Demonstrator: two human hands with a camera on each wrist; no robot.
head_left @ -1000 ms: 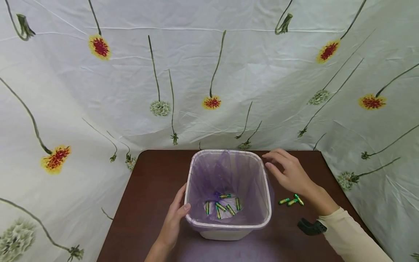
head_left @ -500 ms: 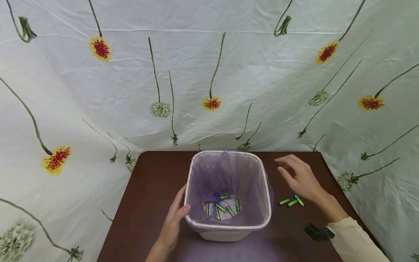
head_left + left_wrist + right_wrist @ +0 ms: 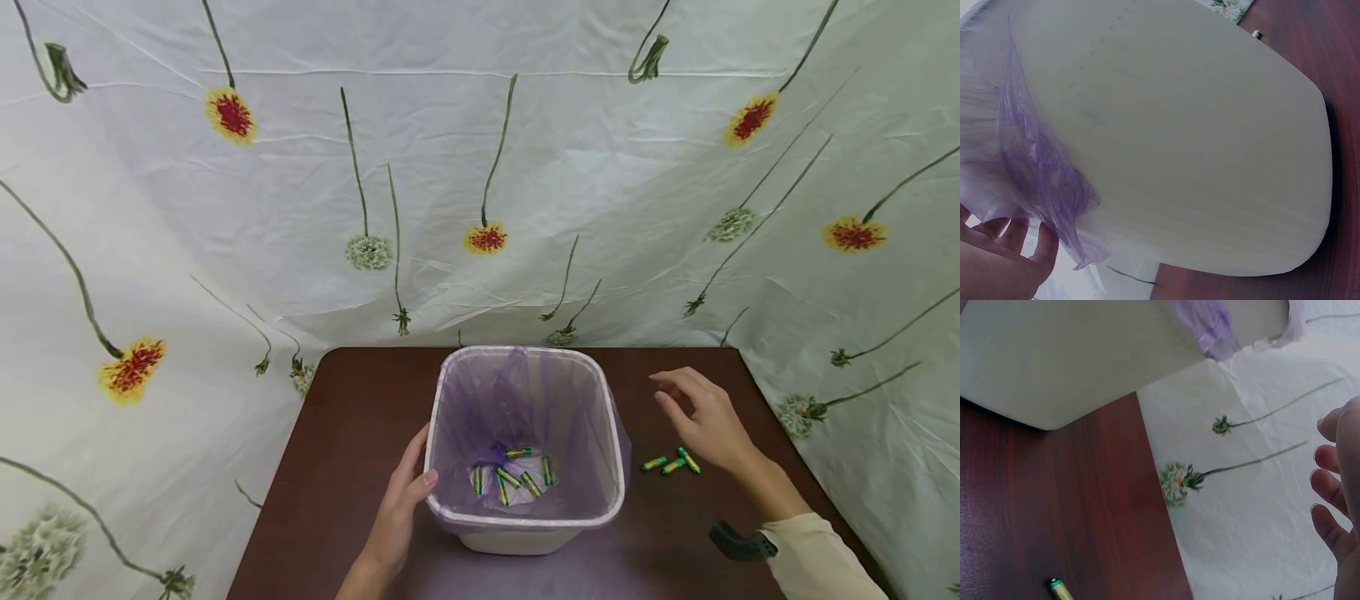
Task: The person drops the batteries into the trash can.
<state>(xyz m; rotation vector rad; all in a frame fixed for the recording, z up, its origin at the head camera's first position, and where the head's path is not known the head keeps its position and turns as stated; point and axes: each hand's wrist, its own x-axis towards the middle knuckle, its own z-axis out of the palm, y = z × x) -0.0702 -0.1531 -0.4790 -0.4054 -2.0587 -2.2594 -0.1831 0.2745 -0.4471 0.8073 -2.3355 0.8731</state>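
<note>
A pale trash bin [image 3: 517, 543] lined with a thin purple bag [image 3: 487, 400] stands on the table. Several green-and-gold batteries [image 3: 528, 485] lie on the bag at its bottom. My left hand [image 3: 397, 508] holds the bin's left rim, thumb at the front corner, fingers along the outside. In the left wrist view its fingers [image 3: 1046, 244] are at the purple bag's loose edge. To the right of the bin, my right hand [image 3: 705, 417] hovers with loosely bent fingers and nothing in them. Below that hand, 3 batteries [image 3: 672, 467] lie together on the table.
The dark reddish-brown table [image 3: 352, 417] ends at a white flowered cloth [image 3: 450, 167] hanging behind and at both sides. A black strap [image 3: 742, 543] sticks out by the right sleeve [image 3: 813, 550].
My right hand has moved from beside the bin's right rim outward to the right and slightly down. The left hand stays at the bin, and the batteries lie as before.
</note>
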